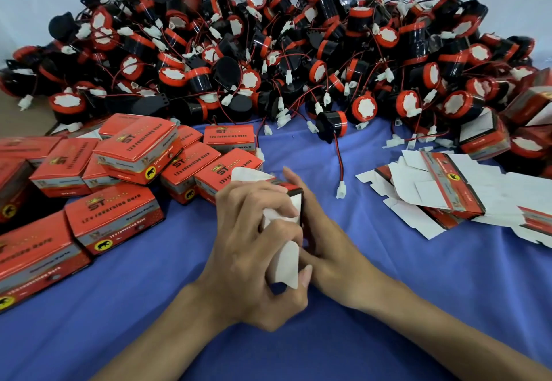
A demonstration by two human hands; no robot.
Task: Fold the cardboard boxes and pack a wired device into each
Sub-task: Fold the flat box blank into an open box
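A partly folded red cardboard box (pixel 287 256) with white inner flaps stands at the middle of the blue cloth, held between both hands. My left hand (pixel 254 246) grips its left side, fingers curled over the white flaps. My right hand (pixel 316 231) holds its right side, fingers along the wall and thumb on a lower flap. The box's inside is hidden. A huge heap of black and red wired devices (pixel 268 52) fills the far side of the table. One wired device (pixel 330 123) lies apart at the heap's front edge, its red wire trailing toward me.
Several closed red boxes (pixel 113 219) are piled at the left. Flat unfolded box blanks (pixel 442 189) lie in a loose stack at the right, with some open boxes (pixel 484 135) behind them. Blue cloth (pixel 388 276) covers the table around my arms.
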